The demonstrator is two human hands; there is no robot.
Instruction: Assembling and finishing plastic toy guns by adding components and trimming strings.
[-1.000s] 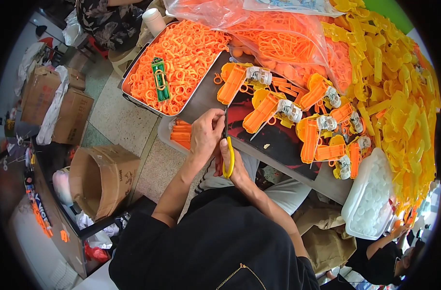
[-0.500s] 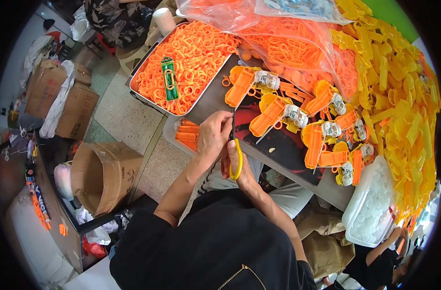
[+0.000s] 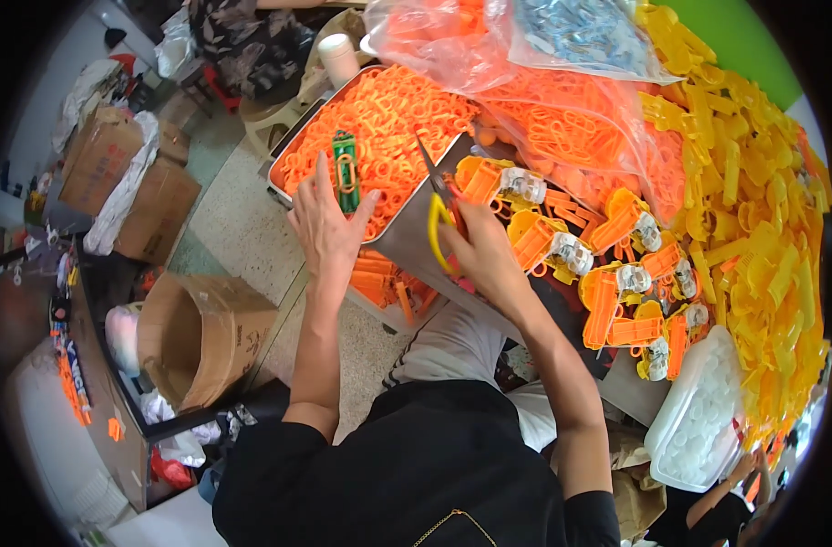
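My left hand [image 3: 329, 223] is open, its fingers spread around the near end of a green plastic piece with an orange clip-like loop [image 3: 346, 173]. That piece lies on top of a heap of small orange rings [image 3: 393, 114] in a metal tray [image 3: 399, 211]. My right hand [image 3: 484, 251] is closed on a pair of scissors with yellow handles [image 3: 433, 239]. The dark blades point away from me, beside the tray's right edge. Just right of this hand lie several orange-and-yellow plastic assemblies with clear parts [image 3: 536, 244].
A bin of orange pieces [image 3: 388, 283] sits below the tray. Clear bags [image 3: 562, 123] of orange parts lie at the back, and yellow parts [image 3: 753, 246] are piled right. A white tub [image 3: 657, 442] holds translucent caps. An open carton [image 3: 238, 337] stands left; another person's arm shows lower right.
My hands, earlier close together at the scissors, have parted. The left has moved up and left to the green piece and opened; the right has moved right and farther away with the scissors.
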